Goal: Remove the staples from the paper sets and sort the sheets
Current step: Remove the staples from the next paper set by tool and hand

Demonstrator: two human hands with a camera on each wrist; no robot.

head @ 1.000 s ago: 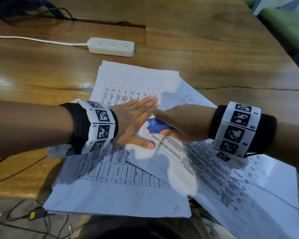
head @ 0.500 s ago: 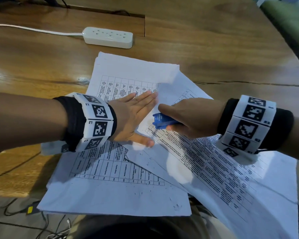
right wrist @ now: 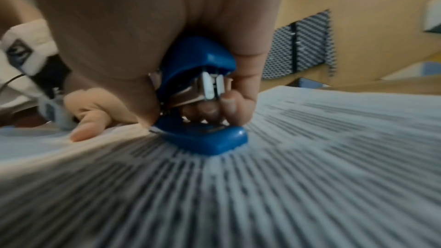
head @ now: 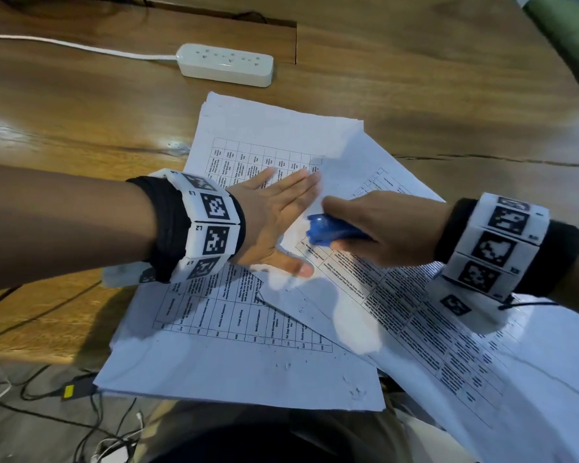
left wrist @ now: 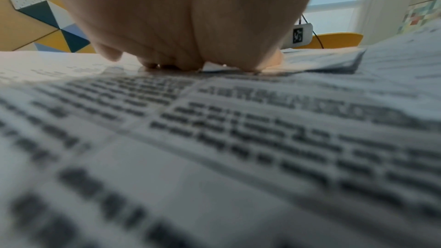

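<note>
Two printed paper sets overlap on the wooden table. The left stack (head: 234,355) carries a grid table. The right paper set (head: 448,345) lies across it at an angle with dense text. My left hand (head: 274,222) lies flat with straight fingers, pressing the sheets down where the two sets meet. My right hand (head: 378,225) grips a blue staple remover (head: 328,230), whose front end sits on the corner of the right paper set just beside the left fingers. The right wrist view shows the blue staple remover (right wrist: 203,101) resting on the text page, fingers curled round it. The staple itself is hidden.
A white power strip (head: 226,64) with its cable lies at the back of the wooden table (head: 432,95). Cables and a small adapter (head: 71,390) lie on the floor below the near table edge. Both paper sets overhang that near edge.
The right hand with the staple remover has shifted slightly left, closer to the left fingers. The left hand stays flat on the papers.
</note>
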